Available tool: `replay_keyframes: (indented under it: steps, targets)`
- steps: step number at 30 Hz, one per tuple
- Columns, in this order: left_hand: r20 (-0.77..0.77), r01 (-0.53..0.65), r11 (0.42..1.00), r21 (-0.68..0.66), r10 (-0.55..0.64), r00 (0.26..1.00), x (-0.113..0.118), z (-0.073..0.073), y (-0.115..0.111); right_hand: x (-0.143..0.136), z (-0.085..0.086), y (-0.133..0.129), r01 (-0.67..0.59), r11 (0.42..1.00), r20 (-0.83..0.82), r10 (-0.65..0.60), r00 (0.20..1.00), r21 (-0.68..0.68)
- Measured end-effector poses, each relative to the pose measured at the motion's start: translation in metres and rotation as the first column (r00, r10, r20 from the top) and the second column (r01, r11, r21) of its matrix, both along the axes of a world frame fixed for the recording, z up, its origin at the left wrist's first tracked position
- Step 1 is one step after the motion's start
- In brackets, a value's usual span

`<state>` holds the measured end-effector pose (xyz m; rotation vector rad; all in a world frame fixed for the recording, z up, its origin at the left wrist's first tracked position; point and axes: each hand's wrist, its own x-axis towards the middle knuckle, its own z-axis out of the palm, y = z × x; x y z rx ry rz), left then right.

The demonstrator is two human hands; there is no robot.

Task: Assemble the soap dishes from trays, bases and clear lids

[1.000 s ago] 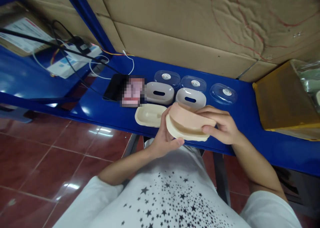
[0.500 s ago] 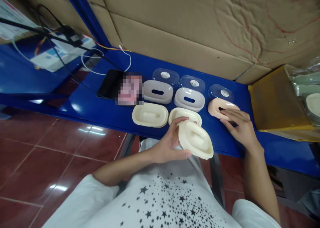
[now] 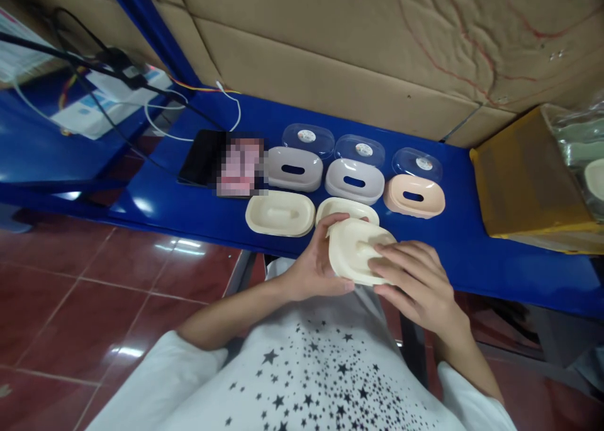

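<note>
A cream oval dish [image 3: 353, 255], which looks like a soap dish, is held tilted in front of my shirt, above the table's front edge. My left hand [image 3: 318, 264] grips its left end, the thumb along the near side. From the right, my right hand [image 3: 419, 286] closes over the other end, fingers across the raised middle. Partly behind the held dish lies another cream dish [image 3: 344, 209], and a third cream dish [image 3: 280, 214] lies to its left. Behind them stand a left lilac slotted base [image 3: 311, 174], a right lilac slotted base [image 3: 370, 185] and a peach slotted base [image 3: 436, 198].
Three clear oval lids, such as the right one [image 3: 403, 167], lie along the back of the blue table [image 3: 519, 270]. A dark tablet [image 3: 198, 160] sits at left near cables. At right stands a cardboard box [image 3: 519, 179] with wrapped dishes. Cardboard [image 3: 330, 60] covers the back.
My right hand has left the peach base and moved left and nearer, onto the cream dish. My left hand still holds that dish, now turned more level. The peach base shows fully.
</note>
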<state>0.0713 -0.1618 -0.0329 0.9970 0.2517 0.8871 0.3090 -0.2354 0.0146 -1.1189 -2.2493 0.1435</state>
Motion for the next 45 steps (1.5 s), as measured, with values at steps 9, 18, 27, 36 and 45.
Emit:
replay_keyframes:
  steps: [9, 18, 27, 36, 45]
  targets:
    - [-0.26, 0.038, 0.995, 0.097, -0.011, 0.965, -0.018, 0.012, 0.001, 0.037, -0.019, -0.028, 0.26, 0.964, 0.03, -0.262, 0.965, 0.049]
    - [-0.4, -0.315, 0.792, 0.523, 0.554, 0.73, -0.086, 0.013, 0.015, 0.061, -0.035, -0.028, 0.364, 0.931, 0.187, -0.351, 0.918, -0.039]
    - [-0.502, 0.14, 0.483, 0.864, 0.847, 0.176, -0.142, -0.003, 0.025, -0.011, 0.021, 0.062, -0.07, 0.996, 0.269, 0.054, 0.962, 0.049]
    - [-0.565, -0.007, 0.569, 0.822, 0.817, 0.115, -0.134, -0.019, 0.01, -0.1, 0.004, 0.188, -0.113, 0.994, 0.559, 0.09, 0.824, 0.007]
    - [-0.418, -0.117, 0.423, 0.899, 0.906, 0.06, -0.123, -0.025, 0.021, -0.094, -0.005, 0.198, 0.011, 0.994, 0.35, 0.029, 0.936, -0.11]
